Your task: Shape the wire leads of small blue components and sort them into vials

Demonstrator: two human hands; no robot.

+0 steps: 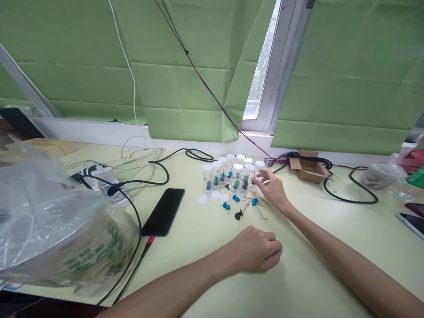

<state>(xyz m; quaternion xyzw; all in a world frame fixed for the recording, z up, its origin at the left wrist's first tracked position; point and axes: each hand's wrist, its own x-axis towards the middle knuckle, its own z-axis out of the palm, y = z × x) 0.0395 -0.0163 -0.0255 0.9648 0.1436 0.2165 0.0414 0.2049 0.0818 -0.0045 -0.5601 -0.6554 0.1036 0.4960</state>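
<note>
My right hand (pixel 272 189) reaches to the right end of a cluster of clear plastic tubes, its fingers closed around a white-capped tube (pixel 260 164). Several more upright tubes (pixel 245 182) with white caps stand beside it, holding small blue, green or dark parts. My left hand (pixel 256 249) rests on the table in front, curled into a fist; whatever it holds, if anything, is hidden. Between the hands lie small blue metal parts (pixel 236 198), a black knob-like part (pixel 239 215) and thin hex keys (pixel 261 213). Loose white caps (pixel 215 195) lie at the left.
A black phone (pixel 164 212) with a cable lies left of centre, near a big plastic bag (pixel 66 238). A power strip (pixel 107 182) and tangled cables sit behind. An open cardboard box (pixel 309 169) stands back right. Another phone (pixel 410 224) lies at the right edge.
</note>
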